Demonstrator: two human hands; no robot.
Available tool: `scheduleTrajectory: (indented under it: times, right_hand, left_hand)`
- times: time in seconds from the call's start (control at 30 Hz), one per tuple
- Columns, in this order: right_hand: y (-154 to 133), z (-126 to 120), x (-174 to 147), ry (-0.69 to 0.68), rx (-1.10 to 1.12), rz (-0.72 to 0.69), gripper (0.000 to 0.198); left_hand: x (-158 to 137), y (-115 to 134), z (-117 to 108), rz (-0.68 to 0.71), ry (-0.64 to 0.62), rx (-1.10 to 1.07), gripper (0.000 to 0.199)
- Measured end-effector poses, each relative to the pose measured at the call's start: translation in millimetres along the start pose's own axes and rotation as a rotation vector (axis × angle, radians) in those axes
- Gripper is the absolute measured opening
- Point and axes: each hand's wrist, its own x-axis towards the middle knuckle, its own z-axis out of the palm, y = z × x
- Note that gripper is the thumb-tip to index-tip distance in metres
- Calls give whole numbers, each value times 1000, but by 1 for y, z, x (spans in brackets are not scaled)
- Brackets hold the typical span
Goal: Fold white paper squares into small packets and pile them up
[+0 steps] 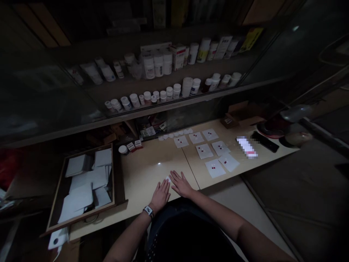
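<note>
Both of my hands lie near the front edge of the pale tabletop, around a small piece of white paper (pixel 168 179). My left hand (pixel 160 194), with a watch (pixel 148 210) at its wrist, rests flat with fingers stretched out against the paper. From the other side my right hand (pixel 180 183) reaches it, fingers extended and slightly spread. Much of the paper is hidden under the fingers. To the right lie several white paper squares (pixel 214 173) bearing small red and white pills. A row of small white folded packets (pixel 174 135) runs along the back.
An open drawer (pixel 116 178) full of white paper sheets (pixel 79 198) juts out at left. Beside it stand a white jar (pixel 123 149) and small boxes (pixel 134 145). A lit phone (pixel 247 147) and a dark phone (pixel 264 141) lie at right. Medicine bottles (pixel 149 67) line the shelves.
</note>
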Motion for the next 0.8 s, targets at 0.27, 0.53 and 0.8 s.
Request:
scheduleTrajectory:
  times: [0.27,0.53,0.8]
  right_hand:
    - [-9,11,7,55,-214,-88,67]
    - [-17,26,7,95,-173,10,65]
    - [-19,7,4,59,-7,63,65]
  left_hand:
    - [-1,2,3,7,-24,-17,55]
    - [1,7,5,-37,-51,25,58]
    - [-4,3,7,-29,5,38,56]
